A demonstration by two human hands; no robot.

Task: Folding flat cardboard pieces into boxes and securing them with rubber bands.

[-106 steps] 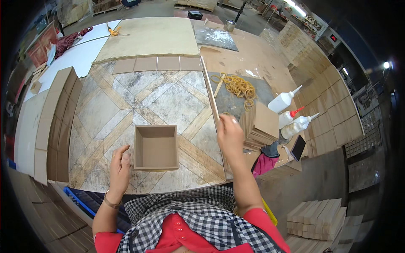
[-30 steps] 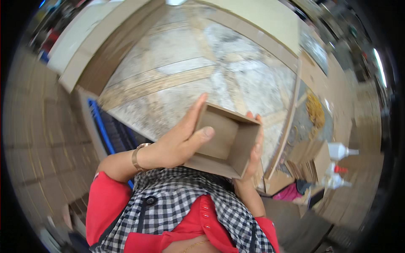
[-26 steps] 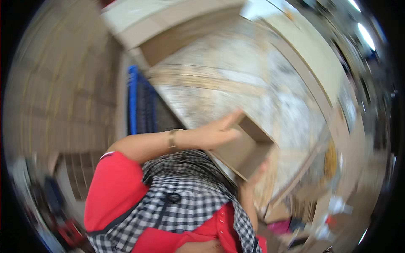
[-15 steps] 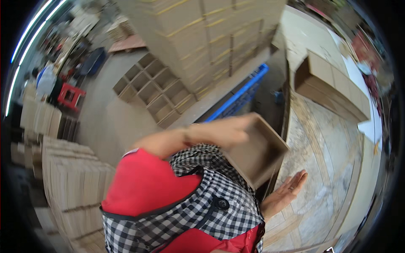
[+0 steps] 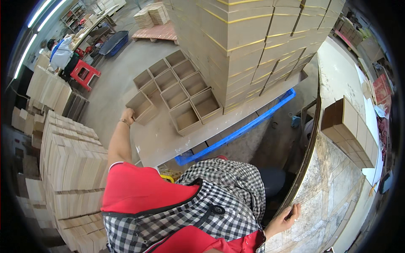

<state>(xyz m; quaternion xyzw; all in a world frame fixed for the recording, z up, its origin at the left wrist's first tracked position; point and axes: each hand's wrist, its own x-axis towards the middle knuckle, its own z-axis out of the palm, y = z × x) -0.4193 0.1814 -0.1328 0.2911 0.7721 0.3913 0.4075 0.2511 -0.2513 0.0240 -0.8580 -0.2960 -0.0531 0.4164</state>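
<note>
With its arm stretched out to the left, my left hand grips the near left side of an open brown box. The box touches or nearly touches a group of similar open boxes set in rows on a flat brown board. Whether its base rests fully on the board I cannot tell. My right hand lies at the edge of the worktable, fingers loosely bent and apart, nothing in it.
A tall stack of brown boxes with yellow bands rises behind the open ones. A blue plastic frame runs along the board's near side. Stacked wooden pieces stand at my left. More boxes sit on the worktable. Farther off is a red stool.
My left hand has carried the box from beside the worktable out left to the board with the other boxes. My right hand has lowered slightly and its fingers have bent.
</note>
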